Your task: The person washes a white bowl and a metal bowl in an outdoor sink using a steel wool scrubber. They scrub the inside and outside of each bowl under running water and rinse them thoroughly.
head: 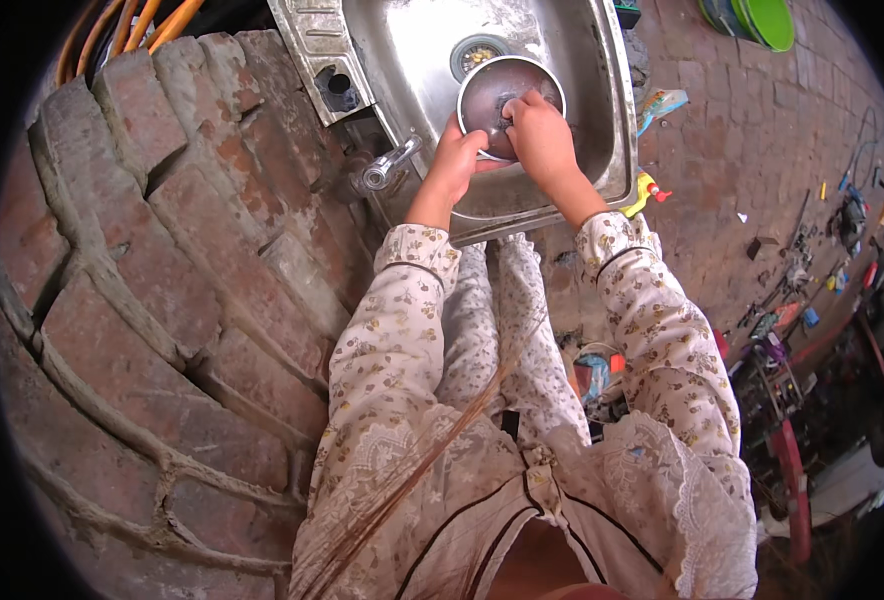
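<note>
A round metal bowl point(479, 94) with a pale rim and a dull brownish inside is held over the stainless steel sink point(427, 67). My left hand point(453, 161) grips its near left rim, thumb over the edge. Inside the bowl, the bunched fingers of my right hand point(543, 139) press towards the bottom. A small dark wad point(503, 105), perhaps a scouring pad, shows at those fingertips, mostly hidden by them. Just beyond the bowl, the drain strainer point(479, 54) holds yellowish scraps.
A chrome tap point(389, 165) juts over the sink's left edge, beside a rough brick wall point(187, 262). On the brick floor point(712, 150) to the right are a yellow bottle with a red cap point(648, 193), a green bucket point(764, 22) and scattered clutter point(794, 277).
</note>
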Tool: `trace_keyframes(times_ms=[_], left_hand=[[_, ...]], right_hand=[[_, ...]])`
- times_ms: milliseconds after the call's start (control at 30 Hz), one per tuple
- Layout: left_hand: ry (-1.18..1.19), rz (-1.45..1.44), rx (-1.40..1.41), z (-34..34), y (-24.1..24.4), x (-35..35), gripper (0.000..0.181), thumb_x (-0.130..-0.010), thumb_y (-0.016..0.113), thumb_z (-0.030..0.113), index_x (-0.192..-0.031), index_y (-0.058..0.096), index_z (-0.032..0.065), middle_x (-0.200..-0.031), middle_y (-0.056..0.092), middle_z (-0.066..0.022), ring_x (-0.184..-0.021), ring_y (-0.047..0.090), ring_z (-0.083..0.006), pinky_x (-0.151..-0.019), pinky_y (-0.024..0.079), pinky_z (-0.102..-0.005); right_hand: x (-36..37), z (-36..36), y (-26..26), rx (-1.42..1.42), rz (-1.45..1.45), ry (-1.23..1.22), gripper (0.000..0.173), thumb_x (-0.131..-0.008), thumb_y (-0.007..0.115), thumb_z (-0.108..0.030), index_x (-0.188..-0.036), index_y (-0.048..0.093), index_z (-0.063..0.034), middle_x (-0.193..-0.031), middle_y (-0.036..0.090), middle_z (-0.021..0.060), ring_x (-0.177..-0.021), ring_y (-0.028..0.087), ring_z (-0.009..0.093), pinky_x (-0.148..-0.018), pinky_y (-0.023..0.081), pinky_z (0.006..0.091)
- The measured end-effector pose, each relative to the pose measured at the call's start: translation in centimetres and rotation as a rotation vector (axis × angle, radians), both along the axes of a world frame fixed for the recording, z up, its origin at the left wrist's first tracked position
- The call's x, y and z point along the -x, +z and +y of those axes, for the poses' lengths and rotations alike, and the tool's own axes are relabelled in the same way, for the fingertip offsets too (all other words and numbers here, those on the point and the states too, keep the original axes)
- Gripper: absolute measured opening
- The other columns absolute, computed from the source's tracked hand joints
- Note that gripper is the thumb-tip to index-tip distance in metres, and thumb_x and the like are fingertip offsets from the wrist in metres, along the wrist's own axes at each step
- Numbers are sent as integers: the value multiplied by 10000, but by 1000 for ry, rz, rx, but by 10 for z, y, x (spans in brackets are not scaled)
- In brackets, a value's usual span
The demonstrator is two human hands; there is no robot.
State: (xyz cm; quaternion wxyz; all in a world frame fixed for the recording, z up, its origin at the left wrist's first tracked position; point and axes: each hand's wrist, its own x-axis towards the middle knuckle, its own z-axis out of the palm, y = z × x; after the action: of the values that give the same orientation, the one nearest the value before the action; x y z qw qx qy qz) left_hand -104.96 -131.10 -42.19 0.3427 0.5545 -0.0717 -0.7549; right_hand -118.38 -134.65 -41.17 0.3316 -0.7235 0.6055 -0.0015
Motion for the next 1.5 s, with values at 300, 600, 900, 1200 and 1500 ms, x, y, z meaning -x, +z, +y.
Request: trace_keyframes(times_ms=[300,600,900,1200,1500], left_hand=[[-121,52,-58,-22,24,-5,429,-746,401,-46,-1175,387,-40,-1102,517,-166,-989,584,-314,-785,562,-505],[-59,-95,-32,-21,33,8,534,-750,403,-43,-1273,300,-12,-1147,496,-172,-985,585,-308,-774,579,-452],[33,-87,16,-25,25,17,537,-752,395,-33,-1281,330,33,-1176,495,-152,-996,586,-299,-765,571,-472],[183,426,109,-28,8,-8,476,-736,409,23,-1212,435,25,-1168,509,-141,-1067,544,-316,-879,490,-569],[161,151,183,-32,12,0,561,-940,369,522,-1255,424,60,-1176,526,-100,-1072,538,-235,-846,497,-457]], right_hand=[[3,-3,11,-127,-83,-47,236,-697,645,5,-925,619,-50,-957,577,125,-817,605,288,-719,503,385],[2,-4,-1,75,-32,-127,185,-701,661,-33,-877,606,-42,-873,565,117,-785,605,279,-691,507,377],[3,-3,9,114,28,-99,294,-697,663,-38,-984,601,-48,-961,554,141,-836,596,288,-726,512,384],[11,-53,11,-247,-574,195,219,-736,587,21,-943,634,-32,-871,577,116,-804,605,226,-731,489,323],[28,-56,13,-157,-368,506,246,-697,525,99,-890,613,-26,-913,594,104,-847,585,272,-738,474,353]])
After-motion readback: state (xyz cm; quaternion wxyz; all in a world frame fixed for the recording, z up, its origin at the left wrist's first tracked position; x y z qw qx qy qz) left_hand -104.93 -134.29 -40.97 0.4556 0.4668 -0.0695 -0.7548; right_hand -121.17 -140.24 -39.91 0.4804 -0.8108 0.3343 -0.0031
